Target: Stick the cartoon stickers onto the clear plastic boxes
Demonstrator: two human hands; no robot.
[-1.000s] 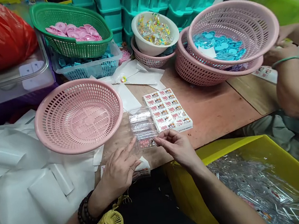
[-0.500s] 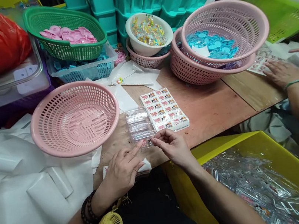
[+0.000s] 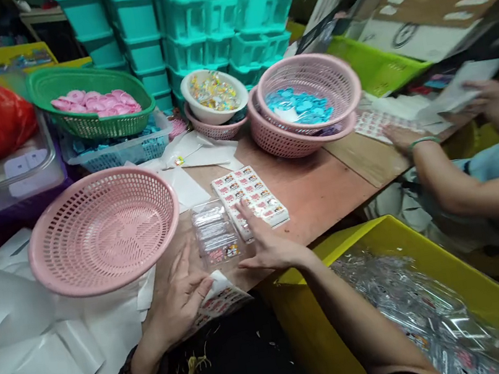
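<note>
One clear plastic case [image 3: 212,224] with a printed label [image 3: 222,253] at its near end lies on the worktop [image 3: 319,183]. The right hand [image 3: 267,240] is released, fingers spread, its index finger over a stack of sticker sheets [image 3: 257,189] just beside the case. The left hand [image 3: 177,303] has its fingers loosely extended, thumb at a curled sticker sheet [image 3: 222,302]; whether it grips that sheet, I cannot tell. Left of the case stands a pink basket [image 3: 113,235].
</note>
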